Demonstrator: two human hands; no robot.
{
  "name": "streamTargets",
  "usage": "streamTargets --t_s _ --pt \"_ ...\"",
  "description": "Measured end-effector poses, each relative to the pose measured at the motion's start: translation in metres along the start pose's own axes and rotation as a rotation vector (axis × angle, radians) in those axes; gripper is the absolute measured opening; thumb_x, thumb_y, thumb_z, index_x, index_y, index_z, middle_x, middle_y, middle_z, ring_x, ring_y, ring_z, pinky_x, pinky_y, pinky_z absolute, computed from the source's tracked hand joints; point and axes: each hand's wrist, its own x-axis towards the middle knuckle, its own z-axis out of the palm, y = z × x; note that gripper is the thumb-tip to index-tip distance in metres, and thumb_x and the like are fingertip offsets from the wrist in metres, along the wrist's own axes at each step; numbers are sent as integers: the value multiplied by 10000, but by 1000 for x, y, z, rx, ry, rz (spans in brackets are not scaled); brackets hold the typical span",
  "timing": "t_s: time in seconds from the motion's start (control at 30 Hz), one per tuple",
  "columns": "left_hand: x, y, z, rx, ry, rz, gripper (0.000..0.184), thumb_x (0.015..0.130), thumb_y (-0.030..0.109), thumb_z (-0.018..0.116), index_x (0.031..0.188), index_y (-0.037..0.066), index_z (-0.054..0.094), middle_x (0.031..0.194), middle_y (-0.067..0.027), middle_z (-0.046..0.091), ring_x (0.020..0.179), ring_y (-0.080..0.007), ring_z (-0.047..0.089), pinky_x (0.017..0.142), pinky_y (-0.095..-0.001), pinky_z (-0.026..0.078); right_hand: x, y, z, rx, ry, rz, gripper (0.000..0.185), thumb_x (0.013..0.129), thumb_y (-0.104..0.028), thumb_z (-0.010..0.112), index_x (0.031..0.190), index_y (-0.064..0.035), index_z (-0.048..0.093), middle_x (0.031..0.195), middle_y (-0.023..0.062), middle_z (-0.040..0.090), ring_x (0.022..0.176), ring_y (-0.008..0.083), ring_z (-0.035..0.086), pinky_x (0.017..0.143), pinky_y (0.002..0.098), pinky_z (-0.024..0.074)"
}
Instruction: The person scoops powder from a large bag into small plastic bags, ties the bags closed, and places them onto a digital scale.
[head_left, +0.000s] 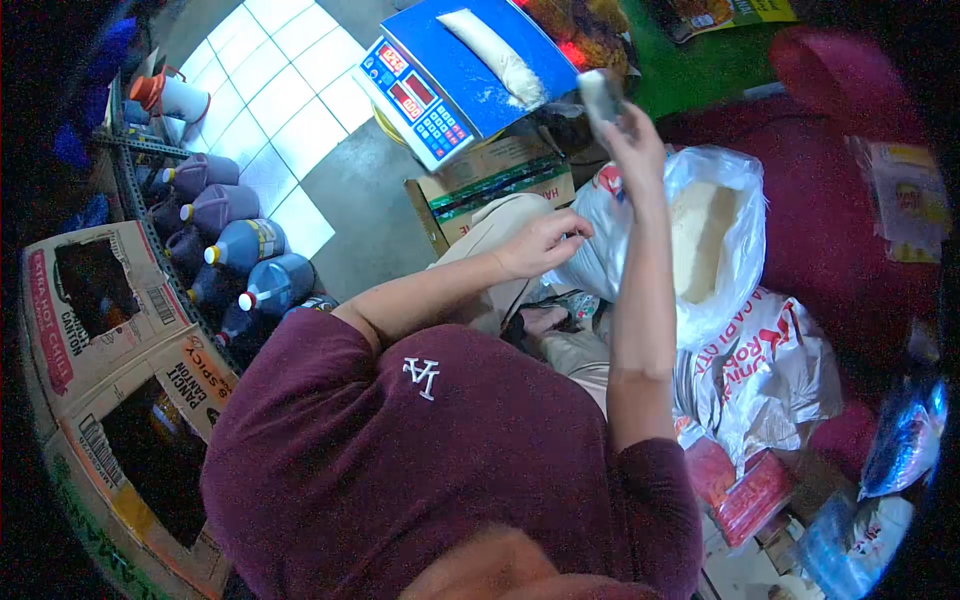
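My right hand (637, 150) is raised beside the scale, with its fingers closed round a small greyish-white object (600, 98), blurred, whose kind I cannot make out. On the scale's blue platform (425, 45) lies a long, narrow clear bag of white powder (492, 58), with some powder spilled near its lower end. My left hand (548, 243) hovers over my lap, fingers apart and loosely bent, nothing visible in them. Its fingertips are near a large open plastic bag (748, 215) of off-white powder (697, 240). The scale's red digits (405, 100) are lit.
A cardboard box (490, 185) is beneath the scale. Several plastic jugs (225, 210) line the left, beside cut-open cartons (130, 370). A printed white plastic bag (765, 370) and red packets (745, 495) are at lower right. Packets lie on a green surface (690, 75) at the top.
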Motion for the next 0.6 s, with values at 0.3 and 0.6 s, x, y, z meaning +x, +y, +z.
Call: streamTargets --t_s 0.3,0.6 --pt "1 -4 10 71 -1 97 156 844 78 554 988 30 590 940 -113 609 880 -251 607 773 -339 485 -98 47 -149 -79 270 230 586 804 -240 713 1297 -11 494 1148 155 599 990 192 585 832 291 468" --pt "-1 1 18 129 -50 104 157 838 107 557 977 53 607 935 -107 622 902 -268 610 779 -351 484 -138 181 -165 -502 333 284 627 718 -333 761 1186 28 553 996 194 637 916 307 617 828 383 464"
